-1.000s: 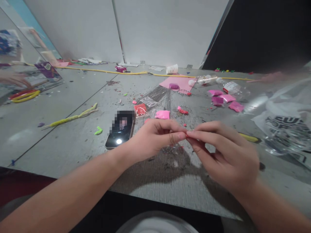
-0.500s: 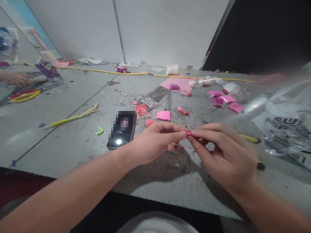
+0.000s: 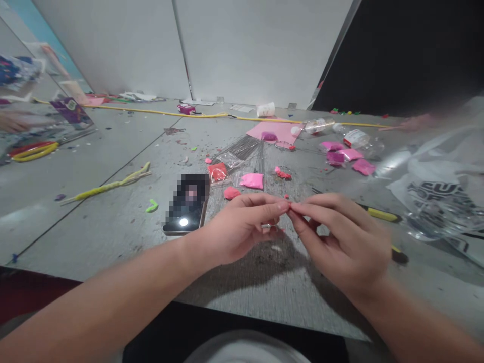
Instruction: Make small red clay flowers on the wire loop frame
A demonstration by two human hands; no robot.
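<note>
My left hand (image 3: 242,227) and my right hand (image 3: 340,237) meet fingertip to fingertip above the grey table (image 3: 113,222). Between the thumbs and forefingers they pinch a tiny red bit of clay (image 3: 290,206); most of it is hidden by the fingers. A smartphone (image 3: 186,204) with a lit screen lies just left of my left hand. Beyond the hands lie a red clay lump (image 3: 231,192), a pink clay bag (image 3: 252,180), a red clay bag (image 3: 218,173) and a bundle of thin wires (image 3: 245,148).
Several pink clay bags (image 3: 346,156), a pink sheet (image 3: 274,131) and a plastic bottle (image 3: 315,126) lie at the back right. A clear plastic bag (image 3: 442,196) fills the right. A yellow-green clay strip (image 3: 109,185) lies left. Another person's hand (image 3: 13,121) is at far left.
The view has shifted slightly. Both hands stay together, pinching the small red piece, with the fingers working it a little; the red clay lump behind my left hand has come into view.
</note>
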